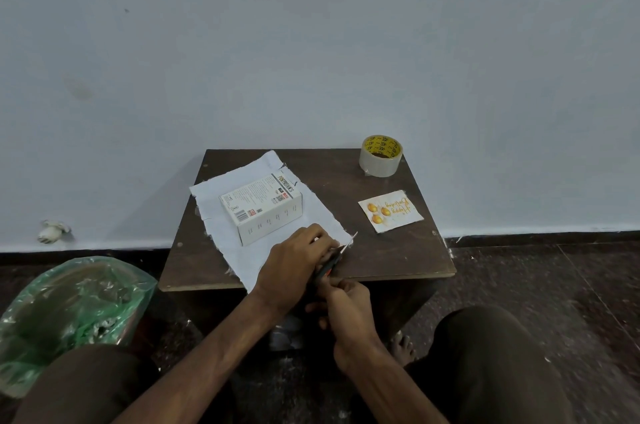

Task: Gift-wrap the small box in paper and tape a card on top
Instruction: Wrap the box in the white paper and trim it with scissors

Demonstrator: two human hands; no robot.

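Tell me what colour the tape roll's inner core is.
Yellow with black print, on the pale round tape roll; head view shows it best.

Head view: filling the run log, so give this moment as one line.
step: trimming paper | left hand: steadies paper edge | right hand: grips scissors, cutting | box: on paper, unwrapped | card, tape roll: lying on table

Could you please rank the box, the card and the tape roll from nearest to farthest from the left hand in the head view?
1. box, just beyond the left hand.
2. card, off to the right.
3. tape roll, at the far right corner.
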